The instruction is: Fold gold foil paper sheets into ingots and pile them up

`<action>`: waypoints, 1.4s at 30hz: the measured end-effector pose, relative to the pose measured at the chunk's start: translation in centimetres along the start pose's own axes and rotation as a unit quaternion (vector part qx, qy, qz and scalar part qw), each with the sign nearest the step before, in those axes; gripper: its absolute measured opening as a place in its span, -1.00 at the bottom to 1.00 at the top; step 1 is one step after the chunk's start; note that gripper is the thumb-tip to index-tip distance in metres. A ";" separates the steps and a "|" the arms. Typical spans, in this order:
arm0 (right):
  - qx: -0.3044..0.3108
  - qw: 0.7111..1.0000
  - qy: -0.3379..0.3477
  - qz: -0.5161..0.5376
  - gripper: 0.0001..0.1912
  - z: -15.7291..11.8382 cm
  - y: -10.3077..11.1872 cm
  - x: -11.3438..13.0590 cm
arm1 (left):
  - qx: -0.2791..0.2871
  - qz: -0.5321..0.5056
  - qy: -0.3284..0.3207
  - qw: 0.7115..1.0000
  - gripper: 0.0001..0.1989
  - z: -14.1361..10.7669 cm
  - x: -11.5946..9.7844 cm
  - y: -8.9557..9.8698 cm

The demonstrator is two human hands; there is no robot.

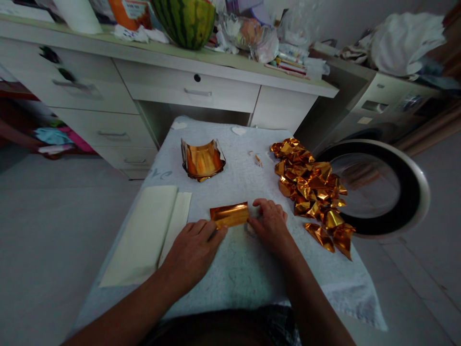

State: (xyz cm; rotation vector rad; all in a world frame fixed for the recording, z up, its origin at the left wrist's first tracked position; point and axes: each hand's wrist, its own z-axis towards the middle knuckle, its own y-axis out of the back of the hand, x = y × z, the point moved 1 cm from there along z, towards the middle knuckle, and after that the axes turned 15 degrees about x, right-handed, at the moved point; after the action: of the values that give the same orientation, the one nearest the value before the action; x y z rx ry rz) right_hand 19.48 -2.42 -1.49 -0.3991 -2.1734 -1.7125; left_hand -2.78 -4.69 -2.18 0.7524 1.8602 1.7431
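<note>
A small rectangular sheet of gold foil paper (232,215) lies before me on the cloth-covered table. My left hand (192,252) pinches its lower left corner between thumb and forefinger. At the right end, my right hand (270,223) holds the corner with its thumb low and its fingers curled. Beyond them stands a curved stack of gold foil sheets (203,161), its side edges turned up. Folded gold foil pieces (313,182) are heaped along the table's right side. Left of my left hand lies a folded pale sheet (144,230), whose material I cannot make out.
A white drawer desk (165,89) runs along the far side, carrying a watermelon (185,21) and plastic bags. To the right, a washing machine's round door (414,192) stands ajar beside the table. Small scraps (258,160) lie near the foil heap.
</note>
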 end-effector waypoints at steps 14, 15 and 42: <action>-0.016 0.979 0.192 0.065 -0.95 -0.3 -0.1 1.6 | -0.016 -0.007 0.000 1.000 -0.65 0.2 -0.1 0.2; 0.000 0.979 0.197 0.044 -0.94 -0.3 -0.4 1.9 | -0.020 -0.006 0.000 1.000 -0.65 0.2 -0.1 0.3; 0.000 0.978 0.205 0.043 -0.93 0.2 -1.1 1.6 | -0.089 -0.059 0.123 0.987 -0.78 -2.3 2.3 1.1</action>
State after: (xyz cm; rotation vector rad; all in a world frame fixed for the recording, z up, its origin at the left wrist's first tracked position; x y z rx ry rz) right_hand 17.59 -2.48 -1.81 -0.1222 -1.8316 -1.5837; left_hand -5.95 -4.76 -0.84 0.3664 1.8289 1.9642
